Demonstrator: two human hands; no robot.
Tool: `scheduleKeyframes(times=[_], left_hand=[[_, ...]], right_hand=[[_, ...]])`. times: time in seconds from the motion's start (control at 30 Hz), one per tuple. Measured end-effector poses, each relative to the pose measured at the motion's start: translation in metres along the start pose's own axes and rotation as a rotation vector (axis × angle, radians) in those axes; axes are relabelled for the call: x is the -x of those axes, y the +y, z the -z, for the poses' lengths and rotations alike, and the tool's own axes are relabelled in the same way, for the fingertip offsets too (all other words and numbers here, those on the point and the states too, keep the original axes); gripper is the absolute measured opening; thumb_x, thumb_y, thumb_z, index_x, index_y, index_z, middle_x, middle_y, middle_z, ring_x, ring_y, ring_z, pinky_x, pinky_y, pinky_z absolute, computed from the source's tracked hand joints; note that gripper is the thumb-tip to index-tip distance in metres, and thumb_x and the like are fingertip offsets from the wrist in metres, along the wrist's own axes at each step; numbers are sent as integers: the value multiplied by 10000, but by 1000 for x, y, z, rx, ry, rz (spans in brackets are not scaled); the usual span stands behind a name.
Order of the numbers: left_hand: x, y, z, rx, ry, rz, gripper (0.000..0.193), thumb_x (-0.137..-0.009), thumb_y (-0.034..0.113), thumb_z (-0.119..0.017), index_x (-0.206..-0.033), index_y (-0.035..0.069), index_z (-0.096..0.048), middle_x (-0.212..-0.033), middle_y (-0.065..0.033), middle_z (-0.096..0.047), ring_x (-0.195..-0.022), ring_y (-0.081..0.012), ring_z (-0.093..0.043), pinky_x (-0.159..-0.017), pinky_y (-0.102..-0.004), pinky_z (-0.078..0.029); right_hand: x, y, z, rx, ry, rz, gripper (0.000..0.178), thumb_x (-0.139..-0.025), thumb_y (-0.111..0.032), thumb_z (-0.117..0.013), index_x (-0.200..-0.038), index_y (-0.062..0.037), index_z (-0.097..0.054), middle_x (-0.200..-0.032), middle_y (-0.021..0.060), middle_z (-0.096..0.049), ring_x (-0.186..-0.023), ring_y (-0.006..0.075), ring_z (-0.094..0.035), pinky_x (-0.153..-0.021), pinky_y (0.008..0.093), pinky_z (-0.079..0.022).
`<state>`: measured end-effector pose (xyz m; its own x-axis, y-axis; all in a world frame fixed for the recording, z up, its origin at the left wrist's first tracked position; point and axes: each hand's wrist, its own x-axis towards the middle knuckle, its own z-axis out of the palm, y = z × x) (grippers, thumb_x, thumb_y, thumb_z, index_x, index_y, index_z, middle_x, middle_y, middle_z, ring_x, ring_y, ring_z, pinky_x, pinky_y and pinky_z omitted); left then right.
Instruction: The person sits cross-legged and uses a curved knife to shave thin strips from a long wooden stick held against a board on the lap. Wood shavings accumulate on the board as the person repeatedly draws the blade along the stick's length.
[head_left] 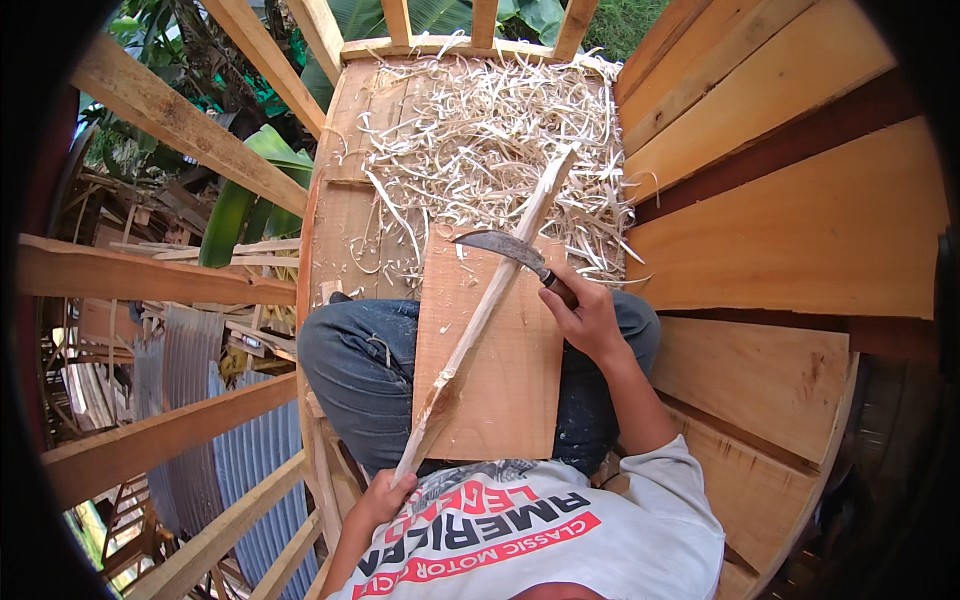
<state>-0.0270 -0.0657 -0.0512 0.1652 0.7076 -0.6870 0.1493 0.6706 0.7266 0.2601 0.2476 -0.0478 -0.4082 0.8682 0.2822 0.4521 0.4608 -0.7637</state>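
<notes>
My right hand [588, 312] is closed round the dark handle of a curved knife [500, 245]. Its grey, hooked blade points left and lies across the upper half of a long pale wooden stick [478, 325]. The stick slants from my lap up toward the far right, with a rough, brownish patch on its lower part. My left hand [385, 495] grips the stick's near end, close to my shirt. Beneath the stick, a flat wooden board [510, 390] rests across my lap, with a few small chips on it.
Curled wood shavings [490, 120] cover much of the plank floor [345, 220] ahead of my knees. Wooden rails [160, 280] edge the left side, with corrugated sheets [255, 460] and scrap timber beyond. A plank wall [790, 220] stands close on the right.
</notes>
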Motion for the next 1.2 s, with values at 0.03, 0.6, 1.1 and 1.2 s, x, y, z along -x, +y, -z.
scheduleKeyframes(times=[0.03, 0.6, 1.1, 1.2], left_hand=[[0, 2, 2, 11, -1, 8, 495, -961, 422, -472, -685, 13, -511, -593, 7, -457, -608, -106, -418, -565, -305, -381], [-4, 4, 8, -56, -45, 21, 473, -962, 393, -476, -747, -21, -556, -631, -20, -502, -638, -113, -456, -596, -305, -410], [-2, 9, 8, -6, -65, 28, 448, -966, 379, -476, -735, 0, -541, -627, 10, -464, -624, -101, -424, -578, -288, -385], [-2, 2, 6, -13, -53, -1, 451, -965, 381, -476, -737, -2, -542, -627, 9, -465, -625, -98, -424, -579, -287, -387]], right_hand=[[0, 13, -1, -103, 19, -242, 283, -912, -127, -611, -1140, 36, -575, -655, -41, -500, -591, 45, -422, -528, 218, -352], [-21, 0, 4, -30, 318, -366, 254, -890, -168, -619, -1092, -15, -593, -644, 73, -538, -553, 129, -486, -538, 304, -415], [-1, -4, 17, 129, 107, -241, 254, -901, -211, -599, -1052, -8, -574, -685, 145, -608, -595, 287, -600, -573, 358, -448], [-5, 2, 23, 130, 53, -333, 261, -900, -205, -598, -1060, -1, -564, -689, 163, -601, -614, 302, -613, -583, 374, -455]])
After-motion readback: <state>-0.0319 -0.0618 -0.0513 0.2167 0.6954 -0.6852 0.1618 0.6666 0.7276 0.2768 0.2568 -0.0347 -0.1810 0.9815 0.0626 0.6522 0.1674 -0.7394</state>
